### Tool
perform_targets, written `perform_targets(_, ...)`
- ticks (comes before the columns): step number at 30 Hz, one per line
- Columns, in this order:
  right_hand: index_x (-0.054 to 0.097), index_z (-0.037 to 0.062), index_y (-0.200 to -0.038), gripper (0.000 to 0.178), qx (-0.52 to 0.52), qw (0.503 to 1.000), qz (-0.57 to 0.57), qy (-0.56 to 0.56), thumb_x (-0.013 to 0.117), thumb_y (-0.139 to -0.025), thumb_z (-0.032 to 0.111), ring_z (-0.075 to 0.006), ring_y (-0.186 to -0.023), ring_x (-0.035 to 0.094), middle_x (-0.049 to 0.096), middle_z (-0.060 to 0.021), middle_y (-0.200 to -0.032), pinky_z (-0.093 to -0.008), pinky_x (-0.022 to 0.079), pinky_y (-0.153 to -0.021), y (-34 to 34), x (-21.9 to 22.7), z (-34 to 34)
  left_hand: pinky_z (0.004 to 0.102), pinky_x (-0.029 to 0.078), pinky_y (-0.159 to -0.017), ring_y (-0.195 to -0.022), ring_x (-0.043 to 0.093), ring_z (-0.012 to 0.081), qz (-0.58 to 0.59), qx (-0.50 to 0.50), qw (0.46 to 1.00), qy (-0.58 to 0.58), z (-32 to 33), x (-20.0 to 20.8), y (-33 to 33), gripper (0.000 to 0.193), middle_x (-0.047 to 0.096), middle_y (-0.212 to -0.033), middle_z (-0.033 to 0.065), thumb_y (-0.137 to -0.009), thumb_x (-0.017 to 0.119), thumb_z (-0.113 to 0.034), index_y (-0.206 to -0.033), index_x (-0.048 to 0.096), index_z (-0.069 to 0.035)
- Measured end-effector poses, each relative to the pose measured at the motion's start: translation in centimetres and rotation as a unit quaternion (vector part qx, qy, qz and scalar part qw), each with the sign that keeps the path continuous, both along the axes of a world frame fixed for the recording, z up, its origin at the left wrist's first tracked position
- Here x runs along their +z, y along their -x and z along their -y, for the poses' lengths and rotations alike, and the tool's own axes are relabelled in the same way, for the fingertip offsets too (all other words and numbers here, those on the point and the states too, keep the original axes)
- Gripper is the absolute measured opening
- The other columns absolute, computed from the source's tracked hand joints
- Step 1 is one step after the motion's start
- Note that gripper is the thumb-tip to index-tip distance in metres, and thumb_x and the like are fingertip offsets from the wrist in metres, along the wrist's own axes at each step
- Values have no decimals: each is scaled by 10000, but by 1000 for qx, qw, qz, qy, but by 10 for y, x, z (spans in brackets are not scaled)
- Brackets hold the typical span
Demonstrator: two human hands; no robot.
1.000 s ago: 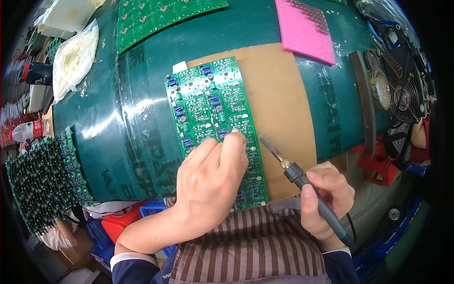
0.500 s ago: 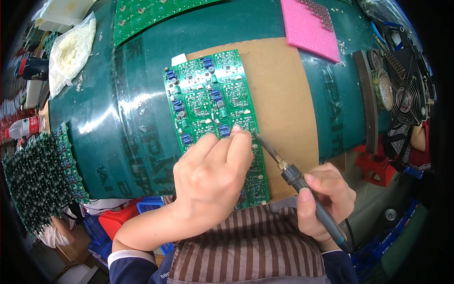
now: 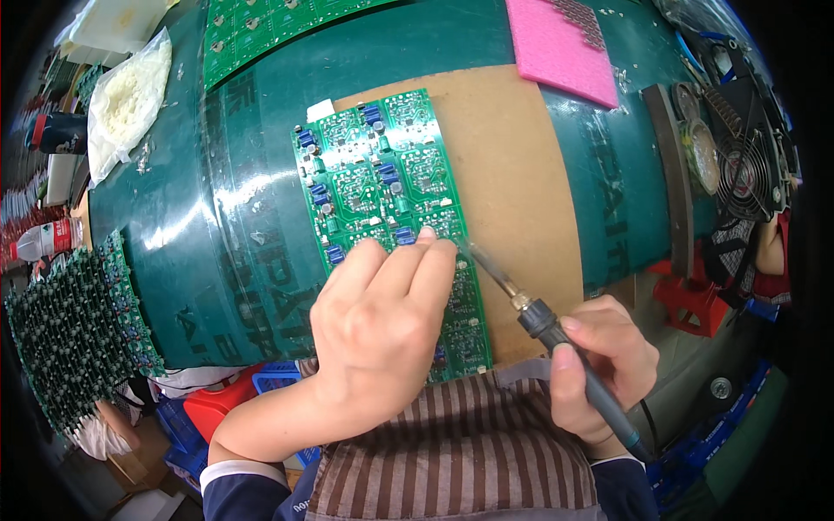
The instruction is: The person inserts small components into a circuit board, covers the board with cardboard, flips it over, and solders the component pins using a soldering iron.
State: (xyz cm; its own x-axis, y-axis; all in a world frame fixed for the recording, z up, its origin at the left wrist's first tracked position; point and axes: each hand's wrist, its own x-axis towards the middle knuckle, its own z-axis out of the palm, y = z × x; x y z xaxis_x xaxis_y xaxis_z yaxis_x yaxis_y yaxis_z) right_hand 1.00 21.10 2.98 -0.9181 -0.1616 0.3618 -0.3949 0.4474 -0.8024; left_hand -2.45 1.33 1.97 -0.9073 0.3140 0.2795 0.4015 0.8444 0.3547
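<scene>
A green circuit board panel (image 3: pixel 352 187) with blue and green parts lies on a brown cardboard sheet (image 3: pixel 512 165). Over its lower half rests my left hand (image 3: pixel 378 321), fingers curled and closed, fingertips down at the board; what they pinch, if anything, is hidden. My right hand (image 3: pixel 604 369) grips a soldering iron (image 3: pixel 543 326) by its dark handle. The iron's tip points up and left, at the panel's right edge close to my left fingertips. Whether it touches the board I cannot tell.
Beyond lies another green panel (image 3: pixel 278 30). A pink foam block (image 3: pixel 560 48) holds small metal parts at the back right. Left are a bag of white pieces (image 3: pixel 130 108) and stacked circuit boards (image 3: pixel 69 330); right, a black fan (image 3: pixel 745 178) stands behind a dark bar (image 3: pixel 671 182).
The whole view has shifted slightly, with the panel and my left hand appearing a little further left. Both hands keep the same pose, the iron still at the panel's edge.
</scene>
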Motion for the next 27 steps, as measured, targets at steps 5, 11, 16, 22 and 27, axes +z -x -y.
perform_targets(5, 611, -24, -932, 243, -11, 1000, -8, -3, 675, -700, 7, -229, -529, 590, 618, -100, -660, -319, 497, -544, -13, 0, -10, 304, 440, -631, -631, 468, 211, 37, -22, 999, -19, -1, 8, -9, 213, 541, -696, 73, -739, 618, 35, -945, 590, -13)
perform_targets(11, 588, -10, -923, 240, 7, 1000, 12, -11, 686, -708, 31, -242, -553, 601, 613, -104, -665, -313, 505, -537, -36, 2, -16, 361, 436, -524, -577, 533, 237, 120, -30, 992, -40, -1, 18, -34, 138, 582, -687, 86, -826, 664, 20, -943, 598, -8)
perform_targets(16, 598, -12, -910, 229, -5, 1000, 17, -3, 688, -703, 29, -242, -554, 602, 613, -100, -667, -313, 507, -539, -38, -4, -9, 342, 410, -457, -519, 520, 204, 67, -25, 997, -25, -4, 7, -35, 142, 546, -612, 70, -801, 697, 7, -905, 606, -26)
perform_targets(22, 606, -14, -890, 230, 6, 1000, 4, -15, 707, -686, 21, -244, -553, 601, 613, -99, -670, -317, 514, -542, -35, 1, -5, 267, 396, -422, -509, 467, 121, -34, -28, 999, 30, -10, -3, -36, 103, 443, -538, 2, -762, 675, 16, -848, 630, -18)
perform_targets(27, 607, -12, -882, 241, 18, 999, -12, -35, 718, -670, 9, -248, -551, 601, 613, -105, -672, -318, 518, -541, -37, 4, -5, 286, 389, -444, -538, 458, 142, -55, -44, 997, 27, -7, -6, -33, 121, 470, -583, 13, -745, 682, 31, -843, 627, -14)
